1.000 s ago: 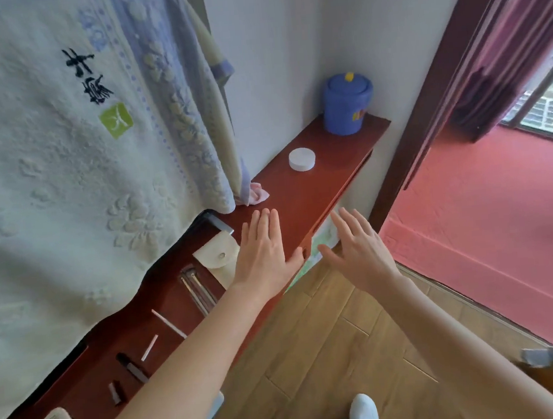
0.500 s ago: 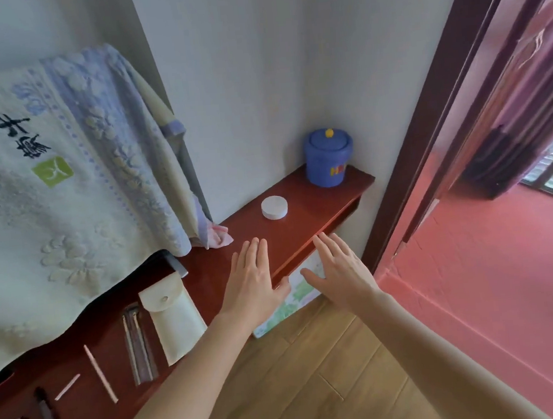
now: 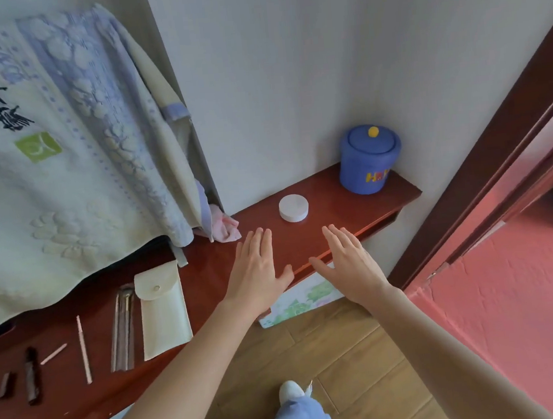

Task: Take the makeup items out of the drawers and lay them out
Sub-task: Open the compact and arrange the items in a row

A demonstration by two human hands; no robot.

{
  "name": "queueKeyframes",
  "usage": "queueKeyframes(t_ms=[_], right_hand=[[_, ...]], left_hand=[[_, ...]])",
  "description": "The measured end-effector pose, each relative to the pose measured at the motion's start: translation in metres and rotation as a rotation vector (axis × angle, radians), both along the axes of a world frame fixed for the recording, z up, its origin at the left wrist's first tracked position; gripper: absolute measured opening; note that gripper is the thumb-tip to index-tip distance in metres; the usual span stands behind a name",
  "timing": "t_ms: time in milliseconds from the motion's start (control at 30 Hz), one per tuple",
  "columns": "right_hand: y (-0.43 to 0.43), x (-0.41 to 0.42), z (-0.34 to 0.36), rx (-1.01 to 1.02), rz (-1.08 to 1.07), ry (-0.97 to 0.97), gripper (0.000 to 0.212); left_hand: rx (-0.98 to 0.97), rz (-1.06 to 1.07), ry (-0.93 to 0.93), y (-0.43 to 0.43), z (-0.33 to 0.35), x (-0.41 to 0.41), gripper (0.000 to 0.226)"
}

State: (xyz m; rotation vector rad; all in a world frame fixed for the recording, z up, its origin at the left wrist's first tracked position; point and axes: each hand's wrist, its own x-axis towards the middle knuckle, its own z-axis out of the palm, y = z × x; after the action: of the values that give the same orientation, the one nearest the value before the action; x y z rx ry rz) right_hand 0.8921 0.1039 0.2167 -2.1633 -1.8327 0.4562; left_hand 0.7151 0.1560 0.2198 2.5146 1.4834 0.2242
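A: Head view: your left hand (image 3: pixel 261 270) and right hand (image 3: pixel 350 263) hover flat, fingers spread, holding nothing, over the red surface (image 3: pixel 327 191).

B: And the makeup?

A: Pouch (image 3: pixel 162 311), tweezers (image 3: pixel 123 329) and sticks (image 3: pixel 83 348) lie left of your left hand; white jar (image 3: pixel 293 207) just ahead. Next, probably reach below the edge.

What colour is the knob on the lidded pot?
Yellow, on a blue pot. Head view, the only one, shows it.
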Motion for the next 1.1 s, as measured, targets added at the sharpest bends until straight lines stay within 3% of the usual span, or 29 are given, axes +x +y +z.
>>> queueKeyframes(t_ms=[533, 800, 1100], right_hand=[[0.129, 0.065, -0.025, -0.144, 0.116, 0.024, 0.073], [0.189, 0.073, -0.061, -0.212, 0.282, -0.019, 0.074], [0.235, 0.053, -0.086, -0.276, 0.402, -0.152, 0.092]], left_hand=[[-0.133, 0.136, 0.026, 0.095, -0.037, 0.065, 0.076], [-0.281, 0.355, -0.012, 0.098, -0.068, 0.095, 0.071], [-0.369, 0.587, -0.119, 0.095, -0.078, 0.104, 0.062]])
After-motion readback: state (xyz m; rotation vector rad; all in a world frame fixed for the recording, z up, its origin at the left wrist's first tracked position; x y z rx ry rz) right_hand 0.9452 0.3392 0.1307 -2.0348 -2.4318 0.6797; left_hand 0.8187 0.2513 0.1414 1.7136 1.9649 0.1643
